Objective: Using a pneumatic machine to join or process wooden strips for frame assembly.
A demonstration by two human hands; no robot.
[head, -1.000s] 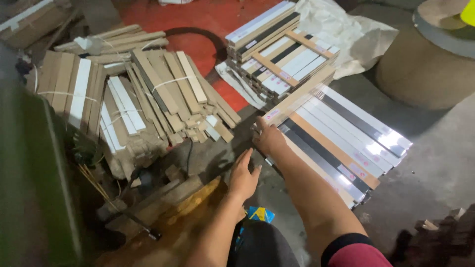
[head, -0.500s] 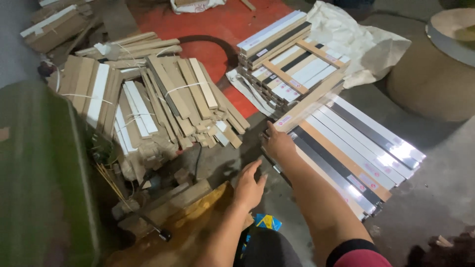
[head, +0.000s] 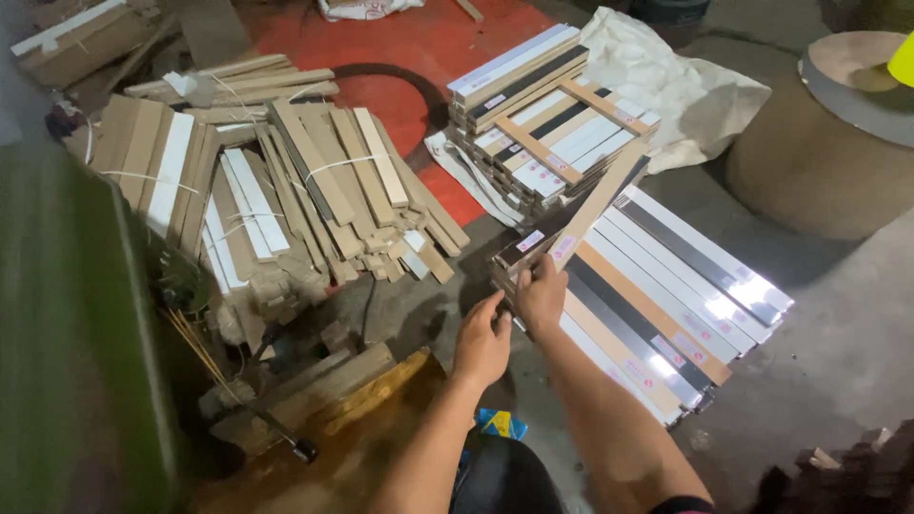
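Item: tan strip (head: pixel 595 205), long and flat, small pink label near its lower end. I am gripping its near end with my right hand (head: pixel 541 297), fingers closed around it; the strip is running up and away from that hand at a slant, its far end lying across the upper stack (head: pixel 547 105).

Left hand (head: pixel 481 341): I am holding it just beside the right hand, fingertips touching the same strip end; whether it is truly clasping the strip I cannot tell.

Landmark: floor row (head: pixel 666 305), strips in white, tan and black lying side by side. Both my hands are hovering at its near-left corner, and the held strip is crossing above its left edge.

Upper stack: banded strips, piled just beyond the floor row.

Bundles (head: pixel 286 200): tied tan and white strips, heaped well left of the floor row.

Red mat (head: pixel 400 57): lying beyond and left of the floor row, under the upper stack.

Drum (head: pixel 828 133): round, brown, standing beyond the floor row on its right.
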